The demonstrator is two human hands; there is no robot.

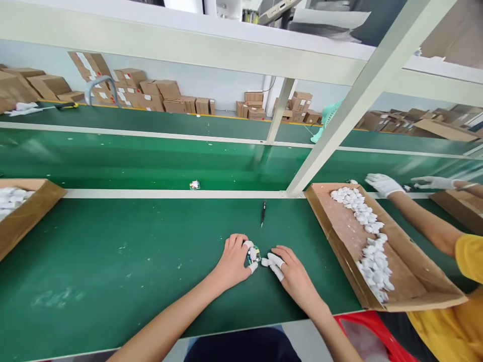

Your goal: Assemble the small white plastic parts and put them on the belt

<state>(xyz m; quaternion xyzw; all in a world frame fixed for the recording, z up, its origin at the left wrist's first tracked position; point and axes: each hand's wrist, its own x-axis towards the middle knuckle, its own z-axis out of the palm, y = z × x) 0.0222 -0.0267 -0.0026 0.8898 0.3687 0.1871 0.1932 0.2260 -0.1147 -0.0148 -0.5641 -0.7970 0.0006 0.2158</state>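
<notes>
My left hand (234,261) had its white-capped fingertips (253,267) pinching a tiny green circuit board (253,255), while my right hand (294,277) kept its capped fingers (276,265) pressed together just beside it, touching or not, can't tell. All this sat on a green bench mat (94,271), with a slim black pen-shaped tool (263,212) above and a brown cardboard tray (339,226) at right.

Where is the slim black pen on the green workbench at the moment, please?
In the head view, the pen lies just beyond the person's left hand and right hand, left of the brown cardboard tray.
</notes>
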